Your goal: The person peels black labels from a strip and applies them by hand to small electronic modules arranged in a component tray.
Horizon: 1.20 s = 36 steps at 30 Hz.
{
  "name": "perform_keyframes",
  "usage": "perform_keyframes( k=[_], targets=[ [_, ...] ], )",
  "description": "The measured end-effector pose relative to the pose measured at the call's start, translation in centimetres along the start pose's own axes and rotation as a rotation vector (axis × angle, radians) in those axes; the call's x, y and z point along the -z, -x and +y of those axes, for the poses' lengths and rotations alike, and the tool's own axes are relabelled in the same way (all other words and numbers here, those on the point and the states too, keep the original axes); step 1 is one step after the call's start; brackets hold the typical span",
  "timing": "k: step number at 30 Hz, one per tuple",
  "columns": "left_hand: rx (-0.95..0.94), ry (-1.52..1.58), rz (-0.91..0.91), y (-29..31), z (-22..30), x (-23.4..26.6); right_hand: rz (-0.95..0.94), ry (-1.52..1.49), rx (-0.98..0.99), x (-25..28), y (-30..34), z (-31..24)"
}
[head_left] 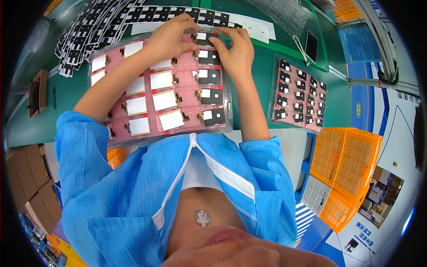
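In the head view, the black-faced panel (pixel 205 39) lies at the upper middle of the frame, in the top slot of the right-hand column of the pink tray (pixel 184 66). The left hand (pixel 174 39) is at the panel's left end, fingers curled over and thumb below them; whether they pinch anything, I cannot tell. The right hand (pixel 235 52) has its thumb at the panel's right end and its index finger bent toward the upper edge; how firmly these press is not clear either

The panel looks thin and flat, so I would expect it to be light and stiff, smooth enough to slide under a fingertip, and easily cracked if bent. The small connector tail at its left end is likely the most delicate part. The long edges seem the best hold, with light, even pressure and the tail left free. White panels (pixel 165 99) fill the columns at centre left, probably just as fragile, and printed strips (pixel 91 31) lie in the upper left, likely limp and papery
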<state>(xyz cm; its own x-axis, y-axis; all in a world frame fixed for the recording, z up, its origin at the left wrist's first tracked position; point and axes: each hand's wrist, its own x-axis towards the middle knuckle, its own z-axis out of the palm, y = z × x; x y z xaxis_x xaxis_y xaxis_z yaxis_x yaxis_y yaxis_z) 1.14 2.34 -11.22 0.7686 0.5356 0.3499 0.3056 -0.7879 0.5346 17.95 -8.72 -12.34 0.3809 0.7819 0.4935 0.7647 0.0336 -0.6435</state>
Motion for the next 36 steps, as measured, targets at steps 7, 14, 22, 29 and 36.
perform_keyframes(
  k=[7,14,22,29,36],
  targets=[
    [0.018,0.159,-0.071,-0.3,-0.2,0.2,0.012,-0.043,-0.051,-0.2,0.8,0.0],
    [-0.003,0.131,-0.045,-0.1,-1.0,-0.3,0.054,-0.047,0.093,-0.7,0.6,0.0],
    [-0.078,0.092,-0.024,-0.2,-1.1,-0.1,0.048,-0.911,-0.345,0.0,0.5,1.9],
    [-0.018,0.14,-0.05,0.2,-1.0,-0.2,-0.209,-0.683,-0.238,0.6,-1.0,1.7],
    [-0.04,0.144,-0.057,0.2,-1.2,-0.3,-0.35,-0.604,-0.297,0.8,-1.5,1.4]
  ],
)
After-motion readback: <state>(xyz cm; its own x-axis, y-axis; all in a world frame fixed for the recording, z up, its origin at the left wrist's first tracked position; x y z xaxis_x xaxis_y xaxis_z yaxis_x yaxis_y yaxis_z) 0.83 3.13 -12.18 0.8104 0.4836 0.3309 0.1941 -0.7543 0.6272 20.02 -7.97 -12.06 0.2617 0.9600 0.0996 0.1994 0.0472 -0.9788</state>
